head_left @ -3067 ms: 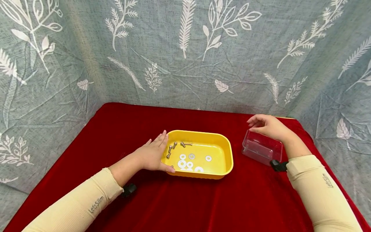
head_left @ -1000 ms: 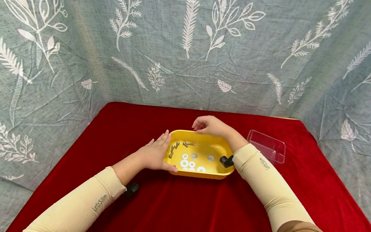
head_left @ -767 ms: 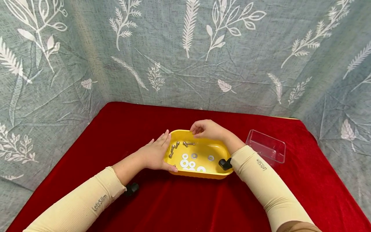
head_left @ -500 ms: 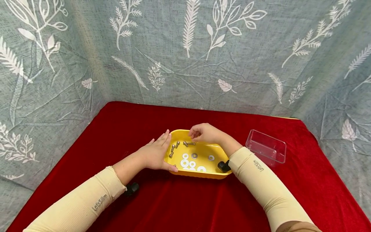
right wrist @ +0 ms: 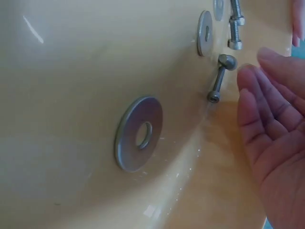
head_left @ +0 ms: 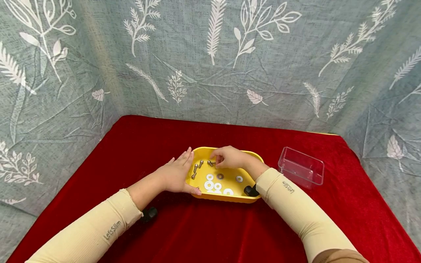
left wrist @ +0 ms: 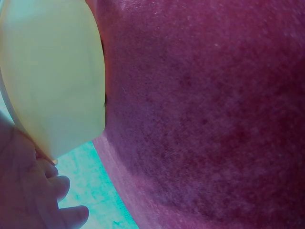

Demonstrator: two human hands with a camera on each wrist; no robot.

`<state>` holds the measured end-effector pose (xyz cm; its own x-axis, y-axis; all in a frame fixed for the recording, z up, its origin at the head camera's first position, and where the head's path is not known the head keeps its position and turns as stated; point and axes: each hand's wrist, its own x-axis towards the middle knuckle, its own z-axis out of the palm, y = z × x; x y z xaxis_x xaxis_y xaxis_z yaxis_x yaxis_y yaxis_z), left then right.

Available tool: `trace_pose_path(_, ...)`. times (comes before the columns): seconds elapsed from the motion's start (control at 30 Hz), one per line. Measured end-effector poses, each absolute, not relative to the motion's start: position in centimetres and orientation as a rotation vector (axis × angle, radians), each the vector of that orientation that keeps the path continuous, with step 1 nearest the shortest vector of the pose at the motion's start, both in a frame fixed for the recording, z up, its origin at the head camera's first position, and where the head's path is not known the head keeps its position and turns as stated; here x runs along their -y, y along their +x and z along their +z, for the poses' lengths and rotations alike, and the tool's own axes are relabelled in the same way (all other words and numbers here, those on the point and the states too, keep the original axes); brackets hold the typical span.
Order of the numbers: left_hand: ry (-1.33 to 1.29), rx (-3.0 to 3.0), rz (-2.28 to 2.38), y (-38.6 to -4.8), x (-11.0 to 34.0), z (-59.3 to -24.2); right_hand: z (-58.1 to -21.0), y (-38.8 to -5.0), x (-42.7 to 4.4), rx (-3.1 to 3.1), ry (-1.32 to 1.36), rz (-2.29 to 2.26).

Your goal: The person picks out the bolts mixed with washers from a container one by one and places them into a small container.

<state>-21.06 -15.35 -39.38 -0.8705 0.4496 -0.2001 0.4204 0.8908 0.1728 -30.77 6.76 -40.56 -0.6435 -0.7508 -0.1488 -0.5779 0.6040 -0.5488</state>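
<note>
A yellow tray (head_left: 227, 198) sits on the red cloth, holding several metal hex socket screws (head_left: 195, 168) at its left end and several flat washers (head_left: 205, 185) near the front. My left hand (head_left: 174, 175) rests with straight fingers along the tray's left rim, its thumb over the front corner. Inside the tray, my right hand (head_left: 231, 157) reaches down by the back wall, fingers bent close to a pair of screws. In the right wrist view, those screws (right wrist: 219, 78) lie just beyond the fingertips (right wrist: 245, 71), with nothing seen in the grasp.
A clear plastic box (head_left: 302, 166) stands to the right of the tray, past my right forearm. Red cloth (head_left: 197, 230) covers the table, with a patterned grey-green curtain (head_left: 184, 54) behind. A large washer (right wrist: 126, 143) lies nearer the right wrist camera.
My right hand has moved left from over the clear box to the tray, then down inside toward the screws. The left hand keeps its place on the rim.
</note>
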Motion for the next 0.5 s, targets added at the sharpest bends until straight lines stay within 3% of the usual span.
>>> trace_pose_path(0.5,0.671,-2.822,0.179,-21.1,15.4,-39.4,-41.8,-30.7,-6.3,-2.478,-1.123,-0.463)
